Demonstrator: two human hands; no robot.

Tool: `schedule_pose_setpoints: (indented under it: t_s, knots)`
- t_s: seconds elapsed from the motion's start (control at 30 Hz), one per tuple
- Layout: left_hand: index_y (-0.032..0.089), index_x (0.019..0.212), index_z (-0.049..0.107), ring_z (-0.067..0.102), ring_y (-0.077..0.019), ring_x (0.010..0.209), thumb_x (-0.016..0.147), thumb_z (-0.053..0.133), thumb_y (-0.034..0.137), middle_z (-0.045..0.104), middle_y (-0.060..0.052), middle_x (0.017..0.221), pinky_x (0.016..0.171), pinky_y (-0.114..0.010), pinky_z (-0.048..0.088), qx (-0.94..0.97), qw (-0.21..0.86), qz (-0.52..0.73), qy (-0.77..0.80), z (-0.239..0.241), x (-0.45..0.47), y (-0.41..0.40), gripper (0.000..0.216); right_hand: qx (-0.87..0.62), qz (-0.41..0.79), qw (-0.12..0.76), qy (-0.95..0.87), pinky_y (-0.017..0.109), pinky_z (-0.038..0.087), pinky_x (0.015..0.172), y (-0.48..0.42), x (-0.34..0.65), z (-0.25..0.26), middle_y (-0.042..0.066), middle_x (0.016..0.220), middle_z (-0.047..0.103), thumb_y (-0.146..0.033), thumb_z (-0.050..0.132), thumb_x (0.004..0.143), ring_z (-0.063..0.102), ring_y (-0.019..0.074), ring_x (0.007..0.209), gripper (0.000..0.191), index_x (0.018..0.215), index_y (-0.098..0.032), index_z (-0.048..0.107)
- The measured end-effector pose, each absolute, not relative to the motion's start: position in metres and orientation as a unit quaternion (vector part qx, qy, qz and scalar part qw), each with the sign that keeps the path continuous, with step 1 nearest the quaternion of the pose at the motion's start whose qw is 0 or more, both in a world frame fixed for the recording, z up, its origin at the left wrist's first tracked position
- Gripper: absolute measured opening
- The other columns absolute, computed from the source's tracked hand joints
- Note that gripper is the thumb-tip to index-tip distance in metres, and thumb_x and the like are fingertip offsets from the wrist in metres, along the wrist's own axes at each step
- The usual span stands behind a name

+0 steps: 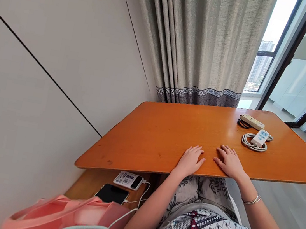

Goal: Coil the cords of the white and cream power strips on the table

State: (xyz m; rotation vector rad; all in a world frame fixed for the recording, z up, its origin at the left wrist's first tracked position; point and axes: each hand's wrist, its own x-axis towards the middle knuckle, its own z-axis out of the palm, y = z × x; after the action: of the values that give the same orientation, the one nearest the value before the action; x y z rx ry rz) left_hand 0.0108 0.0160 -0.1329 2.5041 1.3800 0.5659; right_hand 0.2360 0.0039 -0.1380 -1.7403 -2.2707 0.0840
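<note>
My left hand (191, 160) lies flat on the orange-brown wooden table (143, 136) near its front edge, fingers stretched forward and holding nothing. To its right, my right hand (230, 161) also rests palm down on the tabletop with its fingers apart. A silver bracelet (252, 200) circles the right wrist. Beyond the right hand lies a white power strip with blue sockets (260, 137), its grey cord (246, 141) coiled around it. Behind that sits a longer cream power strip (252, 121) with a black cord (243, 124). Neither hand touches them.
Below the table's left front edge, a white power bank (128, 180) and a black phone (112, 193) lie on a wooden surface, joined to white cables. A pink bag (73, 215) stands at lower left. A wall (38, 110) borders the left, a curtain (213, 42) the back.
</note>
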Motion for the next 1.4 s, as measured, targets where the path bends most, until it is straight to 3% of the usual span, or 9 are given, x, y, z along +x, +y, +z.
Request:
schedule_pose_setpoints:
  t_s: [0.17,0.33,0.53,0.67,0.77,0.9,1.07,1.2,1.4]
  knots:
    - [0.015,0.126,0.061,0.043,-0.0289,0.144,0.095,0.052,0.032,0.053,-0.015,0.149,0.122,-0.049,0.028,0.854,0.128,0.176,0.473,-0.129,0.008,0.016,0.036,-0.555,0.048,0.222,-0.800,0.050,0.041,0.113,0.009,0.262,-0.130,0.014,0.147,0.052,-0.045,0.045,0.098,0.050,0.0300,0.135,0.048,0.137,-0.020,0.057]
    - [0.016,0.127,0.060,0.042,-0.0304,0.144,0.095,0.051,0.038,0.050,-0.014,0.152,0.120,-0.049,0.031,0.846,0.184,0.140,0.481,-0.102,0.010,0.019,0.039,-0.568,-0.113,0.315,-0.752,0.051,0.050,0.102,0.030,0.338,-0.105,0.015,0.135,0.060,-0.027,0.046,0.094,0.059,0.0317,0.122,0.038,0.128,-0.021,0.062]
    - [0.018,0.136,0.054,0.043,-0.0325,0.143,0.094,0.053,0.043,0.033,-0.015,0.162,0.117,-0.047,0.036,0.871,0.265,0.070,0.407,-0.061,0.031,0.043,0.049,-0.679,-0.163,0.177,-0.693,0.049,0.052,0.098,0.062,0.433,-0.090,0.020,0.141,0.054,-0.008,0.045,0.081,0.057,0.0364,0.125,0.054,0.133,-0.016,0.058]
    - [0.017,0.137,0.052,0.044,-0.0326,0.142,0.094,0.051,0.044,0.032,-0.017,0.162,0.117,-0.047,0.036,0.883,0.262,0.077,0.381,-0.054,0.051,0.071,0.051,-0.693,-0.167,0.068,-0.698,0.052,0.052,0.095,0.076,0.457,-0.091,0.023,0.153,0.041,-0.005,0.049,0.077,0.055,0.0415,0.128,0.066,0.142,-0.017,0.053]
    - [0.015,0.138,0.050,0.041,-0.0318,0.144,0.095,0.051,0.042,0.034,-0.018,0.160,0.118,-0.045,0.035,0.897,0.248,0.065,0.359,-0.059,0.060,0.092,0.051,-0.650,-0.183,0.025,-0.737,0.053,0.047,0.102,0.086,0.455,-0.093,0.021,0.158,0.035,-0.003,0.051,0.076,0.049,0.0401,0.135,0.068,0.142,-0.018,0.054]
    - [0.012,0.142,0.045,0.039,-0.0330,0.146,0.092,0.056,0.034,0.032,-0.021,0.161,0.117,-0.047,0.035,0.916,0.229,0.030,0.328,-0.075,0.054,0.113,0.056,-0.580,-0.177,-0.015,-0.795,0.052,0.040,0.111,0.100,0.445,-0.094,0.015,0.155,0.043,0.001,0.047,0.075,0.042,0.0329,0.142,0.061,0.130,-0.020,0.063]
    - [0.016,0.144,0.042,0.037,-0.0330,0.146,0.091,0.058,0.034,0.031,-0.020,0.161,0.118,-0.049,0.035,0.922,0.240,0.083,0.293,-0.095,0.027,0.132,0.058,-0.560,-0.121,-0.043,-0.819,0.049,0.043,0.107,0.108,0.436,-0.092,0.014,0.133,0.064,-0.003,0.053,0.069,0.053,0.0326,0.131,0.057,0.122,-0.018,0.067]
    - [0.018,0.147,0.038,0.035,-0.0327,0.148,0.091,0.057,0.035,0.028,-0.019,0.163,0.119,-0.051,0.033,0.905,0.265,0.142,0.300,-0.105,0.014,0.142,0.061,-0.594,-0.093,-0.027,-0.799,0.045,0.046,0.099,0.108,0.409,-0.089,0.015,0.123,0.068,-0.010,0.058,0.065,0.059,0.0332,0.120,0.059,0.122,-0.018,0.066]
    - [0.021,0.150,0.030,0.026,-0.0324,0.152,0.088,0.062,0.036,0.020,-0.019,0.165,0.122,-0.054,0.026,0.885,0.298,0.203,0.294,-0.121,0.012,0.147,0.072,-0.636,-0.034,-0.001,-0.771,0.039,0.046,0.086,0.113,0.320,-0.080,0.016,0.109,0.068,-0.025,0.065,0.071,0.065,0.0310,0.098,0.049,0.120,-0.016,0.064]
